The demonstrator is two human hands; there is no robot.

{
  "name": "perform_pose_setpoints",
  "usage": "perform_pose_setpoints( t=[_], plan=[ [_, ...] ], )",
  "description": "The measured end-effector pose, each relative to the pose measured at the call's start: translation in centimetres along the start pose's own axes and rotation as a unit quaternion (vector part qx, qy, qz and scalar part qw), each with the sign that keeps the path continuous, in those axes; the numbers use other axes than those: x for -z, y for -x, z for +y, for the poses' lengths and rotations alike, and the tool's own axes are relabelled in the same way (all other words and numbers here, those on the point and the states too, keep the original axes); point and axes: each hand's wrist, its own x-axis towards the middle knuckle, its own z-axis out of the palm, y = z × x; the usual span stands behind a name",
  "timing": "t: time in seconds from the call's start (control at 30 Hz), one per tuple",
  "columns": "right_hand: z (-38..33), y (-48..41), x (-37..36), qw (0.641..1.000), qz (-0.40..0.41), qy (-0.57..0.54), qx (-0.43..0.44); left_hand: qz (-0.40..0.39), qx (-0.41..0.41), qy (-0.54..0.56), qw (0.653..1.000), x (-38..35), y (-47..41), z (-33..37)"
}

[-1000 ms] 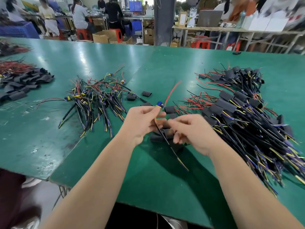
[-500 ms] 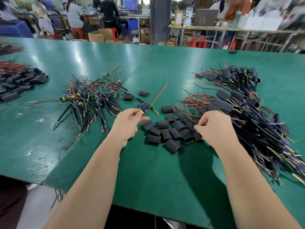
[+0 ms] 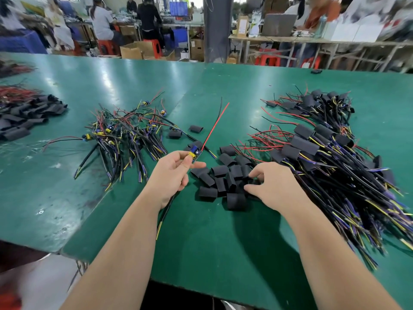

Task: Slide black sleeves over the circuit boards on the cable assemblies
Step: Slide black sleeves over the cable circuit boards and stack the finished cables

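- Our left hand pinches a cable assembly by its bare circuit board, thumb and fingers curled round it just above the table. Its red wire points away from us, and its black cable trails back under the wrist.
- A second ago both hands were together on an assembly — now they are apart, and our right hand has gone to the loose black sleeves heaped between the hands.
- Its fingers curl down onto the heap; whether they already pinch a sleeve we cannot tell.
- We judge that a new cycle has begun: the board is ready and a sleeve is being fetched, but nothing is slid on yet.
- Unsleeved assemblies lie to the left and sleeved ones to the right — plenty remain.
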Motion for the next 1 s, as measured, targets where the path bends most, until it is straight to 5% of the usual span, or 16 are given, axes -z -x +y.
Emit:
perform_pose_setpoints(
  t=[0.37, 0.6, 0.73, 0.8, 0.87, 1.0],
  plan=[
    [-0.7, 0.1, 0.9, 0.995, -0.052, 0.075, -0.042, -0.017, -0.001, -0.017, 1.000, 0.1, 0.2, -0.1],
    [0.1, 0.2, 1.3, 0.998, -0.048, 0.024, -0.037, -0.035, 0.002, -0.026, 0.999, 0.2, 0.1, -0.1],
    [0.3, -0.1, 2.0, 0.984, 0.027, -0.174, -0.017, -0.065, 0.005, -0.020, 0.998, 0.1, 0.3, 0.0],
    [0.3, -0.4, 2.5, 0.927, 0.056, -0.370, -0.031, -0.088, 0.005, -0.014, 0.996, 0.2, 0.4, 0.0],
    [0.2, -0.6, 2.9, 0.828, 0.074, -0.554, -0.031, -0.103, 0.005, 0.002, 0.995, 0.2, 0.6, 0.1],
    [-0.2, -0.5, 3.5, 0.646, 0.079, -0.756, -0.060, -0.130, -0.003, 0.018, 0.991, 0.3, 0.7, 0.2]
  ],
)
